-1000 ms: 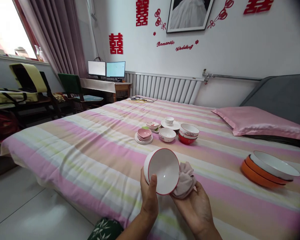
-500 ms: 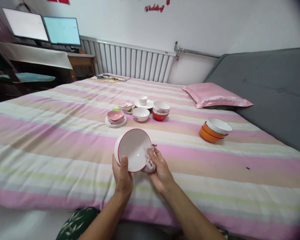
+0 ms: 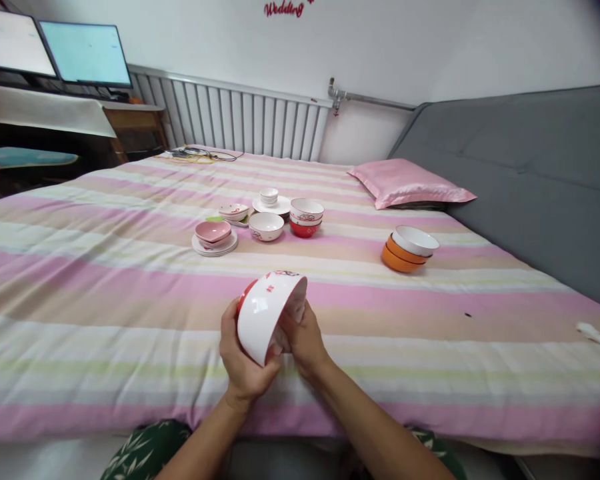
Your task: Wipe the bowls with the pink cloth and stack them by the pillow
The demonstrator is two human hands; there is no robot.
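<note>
I hold a white bowl with a red rim over the near edge of the striped bed. The bowl is tilted so its white outside faces me. My left hand grips it from the left and below. My right hand is inside the bowl's mouth, closed on a pinkish cloth that only partly shows.
Further out on the bed stand a pink bowl on plates, a white bowl, a white bowl stacked on a red one, small cups on a plate and stacked orange dishes. A pink pillow lies at the right.
The bowl has turned from showing its inside to showing its outside. My right hand with the cloth has gone into the bowl. The view has shifted slightly to the right.
</note>
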